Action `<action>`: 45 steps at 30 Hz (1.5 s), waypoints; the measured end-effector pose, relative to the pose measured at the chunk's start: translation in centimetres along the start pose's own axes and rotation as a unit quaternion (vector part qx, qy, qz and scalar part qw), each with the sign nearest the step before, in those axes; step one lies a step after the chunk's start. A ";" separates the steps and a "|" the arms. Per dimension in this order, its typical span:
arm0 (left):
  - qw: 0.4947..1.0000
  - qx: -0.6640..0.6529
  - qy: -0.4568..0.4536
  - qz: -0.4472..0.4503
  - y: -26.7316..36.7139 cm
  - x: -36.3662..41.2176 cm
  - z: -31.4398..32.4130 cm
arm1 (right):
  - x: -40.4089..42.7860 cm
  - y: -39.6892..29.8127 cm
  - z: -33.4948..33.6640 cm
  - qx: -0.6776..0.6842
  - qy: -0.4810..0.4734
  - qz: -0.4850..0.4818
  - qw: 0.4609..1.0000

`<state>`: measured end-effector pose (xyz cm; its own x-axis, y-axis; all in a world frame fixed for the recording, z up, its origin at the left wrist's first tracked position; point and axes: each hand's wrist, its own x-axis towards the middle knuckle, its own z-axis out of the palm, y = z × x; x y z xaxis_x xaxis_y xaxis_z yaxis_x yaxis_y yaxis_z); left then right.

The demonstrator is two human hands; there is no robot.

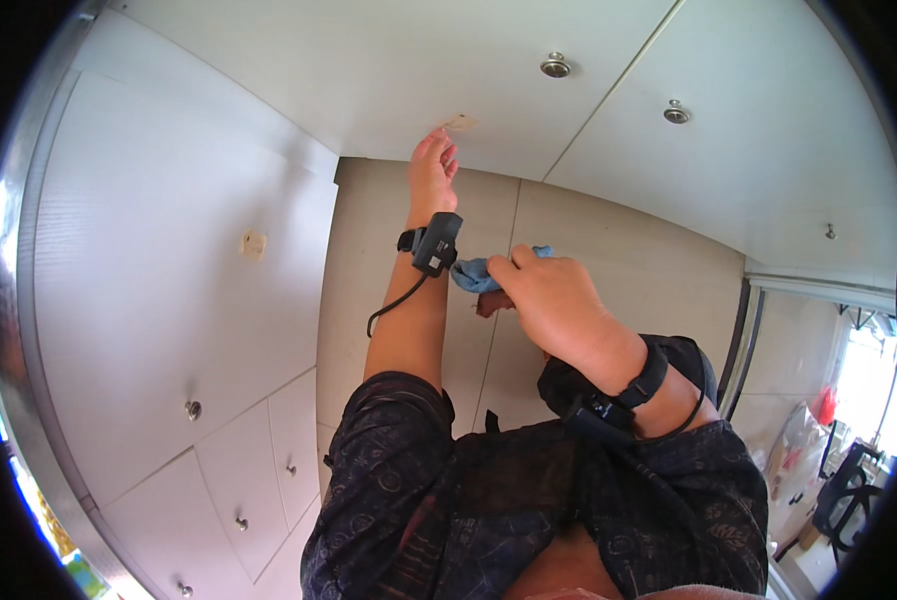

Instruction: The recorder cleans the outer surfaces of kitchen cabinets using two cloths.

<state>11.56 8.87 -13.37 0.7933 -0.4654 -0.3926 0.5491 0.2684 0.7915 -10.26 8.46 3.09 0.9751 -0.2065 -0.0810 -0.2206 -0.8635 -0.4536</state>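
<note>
My left hand (435,169) reaches up to a white cabinet door (388,60). Its fingers are curled, and the fingertips meet the edge of a yellowed sticker remnant (462,122) on the door. Whether they pinch it is hidden. My right hand (549,289) grips a bunched blue cloth (475,276), held away from the door near my left wrist. Below the cloth, a frayed reddish-brown piece, probably fabric (493,303), sticks out from under the same hand.
To the left stands a white cabinet front (155,225) with another yellowed patch (253,245), a round metal knob (193,410) and smaller drawers (231,487) below. Tiled floor (411,300) lies beneath me. A doorway at right shows a black chair (850,495) and plastic bags (797,442).
</note>
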 end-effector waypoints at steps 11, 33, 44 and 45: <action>0.993 0.001 0.097 0.064 0.6 -1.0 2.0 | 0.0 0.0 0.2 -0.003 -0.005 -0.010 1.000; 0.991 0.041 0.091 0.091 0.5 -0.5 1.8 | 0.0 0.2 0.7 -0.016 -0.019 -0.021 0.999; 0.968 0.107 0.165 0.156 0.2 0.1 3.1 | -0.5 0.7 0.5 -0.015 -0.021 -0.003 1.000; 0.967 0.113 0.169 0.153 0.1 0.3 3.1 | -0.5 0.8 0.4 -0.014 -0.024 -0.001 1.000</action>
<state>11.08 6.18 -11.94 0.9712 -0.0797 -0.2243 0.2338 0.1417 0.9619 -10.93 8.10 2.41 0.9754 -0.1827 -0.1233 -0.2183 -0.8769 -0.4283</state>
